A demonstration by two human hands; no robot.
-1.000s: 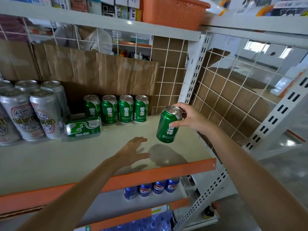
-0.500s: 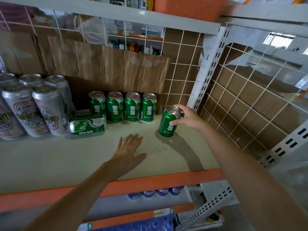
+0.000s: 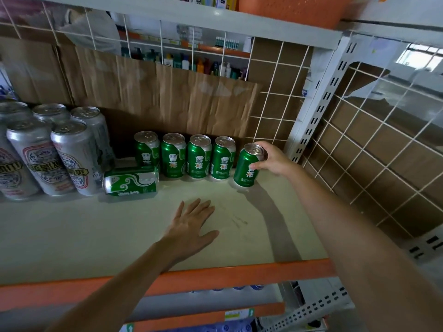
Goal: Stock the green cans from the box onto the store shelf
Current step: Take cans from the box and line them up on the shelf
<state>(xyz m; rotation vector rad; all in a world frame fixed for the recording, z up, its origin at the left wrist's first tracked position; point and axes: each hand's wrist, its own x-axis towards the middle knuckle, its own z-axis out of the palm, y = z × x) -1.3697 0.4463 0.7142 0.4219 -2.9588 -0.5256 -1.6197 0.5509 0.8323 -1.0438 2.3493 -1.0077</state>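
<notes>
My right hand (image 3: 272,160) grips a green can (image 3: 247,170) near its top; the can stands slightly tilted on the cream shelf (image 3: 100,236), at the right end of a row of several upright green cans (image 3: 199,156) along the back. Another green can (image 3: 130,180) lies on its side in front of the row's left end. My left hand (image 3: 194,222) rests flat on the shelf with fingers straight, in front of the row and holding nothing. The box is not in view.
Tall silver cans (image 3: 55,152) stand grouped at the shelf's left. Brown cardboard (image 3: 167,97) and a white wire grid (image 3: 374,140) close the back and right side. An orange edge strip (image 3: 215,276) runs along the front; blue cans sit on the shelf below.
My right hand carried the green can back and down until it met the shelf beside the row. My left hand settled flat on the shelf.
</notes>
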